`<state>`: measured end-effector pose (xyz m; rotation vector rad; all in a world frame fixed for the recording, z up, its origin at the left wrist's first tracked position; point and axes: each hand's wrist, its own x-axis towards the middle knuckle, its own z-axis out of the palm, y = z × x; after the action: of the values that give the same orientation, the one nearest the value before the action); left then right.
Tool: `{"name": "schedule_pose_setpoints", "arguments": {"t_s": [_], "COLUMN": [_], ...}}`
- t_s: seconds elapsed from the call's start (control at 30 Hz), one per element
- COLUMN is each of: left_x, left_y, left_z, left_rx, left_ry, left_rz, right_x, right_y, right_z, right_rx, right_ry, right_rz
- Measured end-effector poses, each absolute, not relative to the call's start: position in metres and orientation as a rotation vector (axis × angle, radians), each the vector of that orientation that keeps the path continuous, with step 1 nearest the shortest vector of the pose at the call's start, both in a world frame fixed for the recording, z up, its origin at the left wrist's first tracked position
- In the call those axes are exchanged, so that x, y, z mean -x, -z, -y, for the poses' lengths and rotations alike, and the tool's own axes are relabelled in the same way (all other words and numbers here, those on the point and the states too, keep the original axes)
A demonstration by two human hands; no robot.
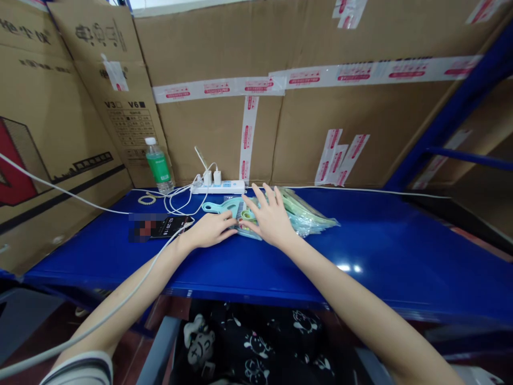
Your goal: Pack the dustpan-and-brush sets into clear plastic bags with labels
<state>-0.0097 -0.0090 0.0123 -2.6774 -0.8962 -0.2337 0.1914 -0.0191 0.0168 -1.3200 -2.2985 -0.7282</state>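
Observation:
A light-blue small dustpan [218, 207] with a looped handle lies on the blue table, with a dark-bristled strip and a green ring-shaped part beside it. My left hand [212, 229] is closed at its near edge, fingers bent over the plastic and thumb below. Over the right part of the set, my right hand [272, 218] is open with its fingers spread; its thumb and fingertips come close to the green part. Clear plastic bags [315, 220] holding pale-green and light-blue pieces lie just right of it, partly hidden by that hand.
Behind the hands sits a white power strip [224, 187] with chargers and tangled cables. A green-labelled bottle [159, 166] stands at the back left, near a coiled band [146, 199]. A phone [170, 226] lies left; a white cable crosses my left forearm. Cardboard walls [208, 128] enclose the table.

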Motion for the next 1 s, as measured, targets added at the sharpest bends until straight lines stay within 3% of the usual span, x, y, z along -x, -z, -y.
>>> {"name": "schedule_pose_setpoints", "arguments": {"t_s": [1.0], "left_x": [0.007], "left_y": [-0.015], "left_z": [0.013], "left_rx": [2.653], "left_ry": [0.157], "left_rz": [0.907], "right_x": [-0.201], "right_y": [-0.019], "right_z": [0.019], "right_rx": [1.463], "right_ry": [0.675], "right_rz": [2.163]}}
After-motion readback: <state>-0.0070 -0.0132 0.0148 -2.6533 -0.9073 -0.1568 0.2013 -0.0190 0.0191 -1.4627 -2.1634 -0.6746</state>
